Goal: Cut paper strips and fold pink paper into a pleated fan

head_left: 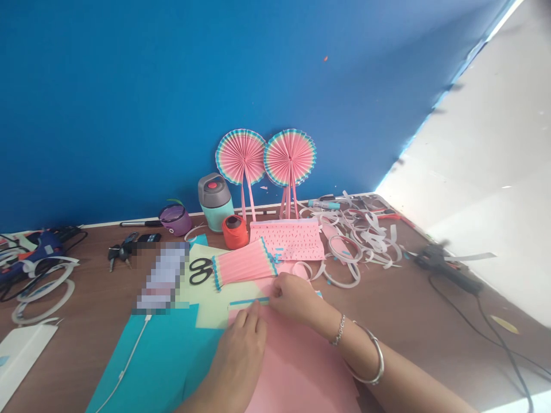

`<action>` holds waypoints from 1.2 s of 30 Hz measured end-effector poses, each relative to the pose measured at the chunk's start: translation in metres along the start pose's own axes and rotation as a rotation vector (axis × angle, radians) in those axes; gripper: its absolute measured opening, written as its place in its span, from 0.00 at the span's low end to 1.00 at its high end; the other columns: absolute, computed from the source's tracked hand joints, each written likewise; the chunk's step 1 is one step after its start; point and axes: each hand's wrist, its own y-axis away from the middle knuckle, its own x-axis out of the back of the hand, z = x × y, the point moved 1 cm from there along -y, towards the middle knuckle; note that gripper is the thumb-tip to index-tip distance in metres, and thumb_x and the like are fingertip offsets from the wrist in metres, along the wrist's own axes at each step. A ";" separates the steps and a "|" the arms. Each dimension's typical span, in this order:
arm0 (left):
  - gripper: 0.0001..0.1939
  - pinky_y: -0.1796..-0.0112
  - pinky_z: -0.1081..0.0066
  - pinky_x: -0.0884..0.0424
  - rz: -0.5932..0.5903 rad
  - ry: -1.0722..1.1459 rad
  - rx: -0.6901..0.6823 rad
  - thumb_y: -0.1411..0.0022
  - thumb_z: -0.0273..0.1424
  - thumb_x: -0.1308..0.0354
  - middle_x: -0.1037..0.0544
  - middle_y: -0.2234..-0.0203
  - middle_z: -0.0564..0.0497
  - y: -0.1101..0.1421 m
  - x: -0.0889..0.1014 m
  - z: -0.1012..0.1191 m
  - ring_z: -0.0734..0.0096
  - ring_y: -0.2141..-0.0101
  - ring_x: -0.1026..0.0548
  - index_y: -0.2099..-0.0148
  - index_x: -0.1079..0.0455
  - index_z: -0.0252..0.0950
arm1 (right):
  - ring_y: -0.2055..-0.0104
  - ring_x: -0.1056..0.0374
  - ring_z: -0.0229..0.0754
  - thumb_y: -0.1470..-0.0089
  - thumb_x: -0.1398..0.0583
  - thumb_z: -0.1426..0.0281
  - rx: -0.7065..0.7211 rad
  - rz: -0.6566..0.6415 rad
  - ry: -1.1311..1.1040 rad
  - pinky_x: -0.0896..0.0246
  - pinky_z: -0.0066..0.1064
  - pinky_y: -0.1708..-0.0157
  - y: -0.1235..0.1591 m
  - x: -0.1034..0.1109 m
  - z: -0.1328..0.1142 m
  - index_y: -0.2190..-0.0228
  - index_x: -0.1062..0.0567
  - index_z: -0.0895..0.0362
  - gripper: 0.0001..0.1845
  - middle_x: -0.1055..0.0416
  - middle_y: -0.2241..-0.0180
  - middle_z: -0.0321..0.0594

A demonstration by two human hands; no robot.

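My left hand (241, 350) lies on the pink paper sheet (301, 373), its fingertips pressed on a thin teal strip (248, 302) along the sheet's top edge. My right hand (293, 298), with bracelets on the wrist, pinches the right end of the same strip. Just behind the strip lies a pleated pink paper piece with teal edges (243, 264). A teal paper sheet (159, 355) and a pale yellow sheet (210, 304) lie to the left under the pink one.
Black scissors (200, 271), an orange thread spool (235, 230), a teal flask (215, 201) and two finished pink paper fans (267, 158) stand behind. Curled white paper scraps (361, 235) lie right, glue guns at far left (34, 252) and right (447, 267), keys (120, 252).
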 end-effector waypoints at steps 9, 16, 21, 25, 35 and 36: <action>0.23 0.59 0.63 0.27 0.028 -0.038 0.017 0.47 0.16 0.50 0.25 0.53 0.42 0.001 -0.003 0.003 0.60 0.57 0.26 0.50 0.29 0.32 | 0.78 0.49 0.32 0.60 0.44 0.76 0.005 -0.008 0.059 0.57 0.26 0.77 0.001 0.004 -0.005 0.83 0.35 0.60 0.05 0.34 0.74 0.37; 0.21 0.64 0.64 0.25 0.068 0.017 0.100 0.46 0.17 0.48 0.25 0.54 0.41 -0.001 -0.006 0.006 0.61 0.60 0.26 0.51 0.30 0.32 | 0.76 0.48 0.33 0.53 0.46 0.75 0.058 -0.052 0.113 0.58 0.26 0.76 0.007 0.013 -0.006 0.81 0.34 0.60 0.08 0.36 0.73 0.38; 0.24 0.65 0.67 0.25 0.116 -0.023 0.097 0.47 0.17 0.48 0.25 0.54 0.40 -0.001 -0.008 0.010 0.62 0.59 0.26 0.47 0.31 0.30 | 0.75 0.50 0.33 0.53 0.44 0.70 0.076 -0.047 0.099 0.58 0.26 0.76 0.009 0.020 0.003 0.83 0.38 0.59 0.12 0.40 0.76 0.36; 0.24 0.64 0.67 0.25 0.112 -0.039 0.113 0.47 0.17 0.48 0.25 0.52 0.40 0.001 -0.014 0.012 0.61 0.58 0.26 0.47 0.30 0.31 | 0.76 0.50 0.33 0.53 0.44 0.69 0.064 -0.103 0.089 0.60 0.27 0.77 0.009 0.027 0.015 0.85 0.44 0.58 0.15 0.45 0.81 0.33; 0.26 0.60 0.65 0.27 0.105 -0.056 0.085 0.46 0.18 0.49 0.26 0.51 0.41 0.004 -0.016 0.010 0.60 0.54 0.29 0.45 0.32 0.32 | 0.79 0.54 0.32 0.56 0.45 0.71 0.030 -0.232 0.066 0.62 0.29 0.79 0.010 0.053 0.044 0.84 0.48 0.57 0.16 0.52 0.83 0.30; 0.25 0.60 0.65 0.27 0.105 -0.058 0.085 0.47 0.18 0.49 0.26 0.51 0.41 0.004 -0.016 0.010 0.60 0.55 0.29 0.45 0.31 0.32 | 0.79 0.54 0.32 0.56 0.45 0.70 0.028 -0.249 0.067 0.62 0.29 0.79 0.011 0.055 0.044 0.84 0.49 0.57 0.16 0.52 0.83 0.30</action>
